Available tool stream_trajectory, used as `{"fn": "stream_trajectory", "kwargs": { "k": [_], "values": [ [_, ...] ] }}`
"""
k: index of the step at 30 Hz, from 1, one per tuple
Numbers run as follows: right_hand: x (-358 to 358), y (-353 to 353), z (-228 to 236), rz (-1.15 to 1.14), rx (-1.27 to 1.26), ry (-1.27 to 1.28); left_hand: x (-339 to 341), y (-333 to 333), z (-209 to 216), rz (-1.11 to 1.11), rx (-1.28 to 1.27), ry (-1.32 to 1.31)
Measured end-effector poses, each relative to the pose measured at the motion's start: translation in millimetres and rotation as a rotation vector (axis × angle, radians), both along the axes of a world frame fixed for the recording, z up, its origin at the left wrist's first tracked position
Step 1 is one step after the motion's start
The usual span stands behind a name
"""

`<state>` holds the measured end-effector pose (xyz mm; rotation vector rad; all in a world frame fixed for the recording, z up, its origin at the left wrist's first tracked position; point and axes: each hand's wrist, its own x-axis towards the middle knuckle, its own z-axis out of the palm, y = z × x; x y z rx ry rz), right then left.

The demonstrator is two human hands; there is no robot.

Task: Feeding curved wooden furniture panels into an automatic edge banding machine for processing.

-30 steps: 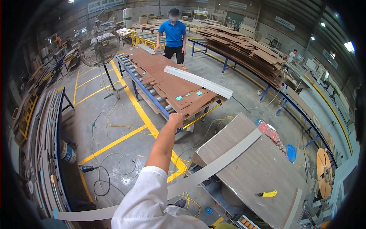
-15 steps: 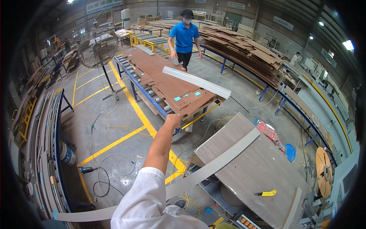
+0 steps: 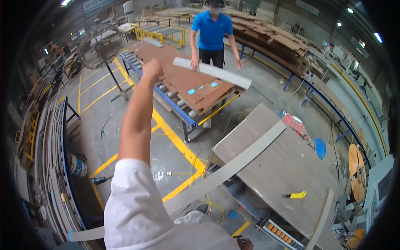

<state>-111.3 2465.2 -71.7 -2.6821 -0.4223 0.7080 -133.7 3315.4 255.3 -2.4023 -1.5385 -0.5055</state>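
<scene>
So, step in hand looks like a reach or a gesture toward the rollers: our left hand point(image 3: 152, 70) is out on an extended arm, fingers curled into a fist, nothing visible in it. In view it overlaps the left edge of the blue-framed metal roller bench point(image 3: 188, 120); no contact we can confirm. Our right hand point(image 3: 245, 243) barely shows, dark and cropped, so can't tell its grip.

Nearest stock: flat brown wooden panels point(image 3: 179, 81), stacked on the roller bench out to its near edge, light-blue tape pieces point(image 3: 191, 91) on top there. Long white straight profile point(image 3: 223, 75) lies slantwise at the right edge, end poking past the near right corner. Co-worker in a blue polo shirt point(image 3: 212, 31) stands at that edge, touching the profile.

Next move, our call: handling panels would need the fist opened, a step closer, and the profile sorted with the co-worker first.

In the way: long flat pale-grey strip point(image 3: 250, 152) crosses the grey-topped bench point(image 3: 287, 166), overhangs its left edge and passes behind our sleeve; snag risk. Yellow-handled knife point(image 3: 298, 195) lies toward that bench's right edge. Red-and-white bag point(image 3: 296, 126) and round blue lid point(image 3: 320, 148) sit beyond its far edge.
</scene>
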Motion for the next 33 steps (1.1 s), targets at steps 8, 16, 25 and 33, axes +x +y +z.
{"fn": "stream_trajectory", "kwargs": {
  "k": [8, 16, 25, 33],
  "values": [
    [16.2, 8.4, -15.7, 0.195, 0.097, -0.129, 33.3, -113.6, -142.9, -0.171, -0.658, 0.161],
    [-5.1, -44.2, -52.6, -0.050, -0.239, 0.109, 51.9, -44.7, -129.1, 0.014, -0.343, -0.038],
    [-19.5, -22.7, -35.5, -0.058, -0.083, 0.110, 58.7, -41.5, -140.1, -0.280, -0.240, 0.230],
    [-24.6, -45.1, -37.7, -0.151, -0.078, 0.035, 82.7, -131.2, -211.3, -0.159, -0.651, 0.101]
  ]
}}
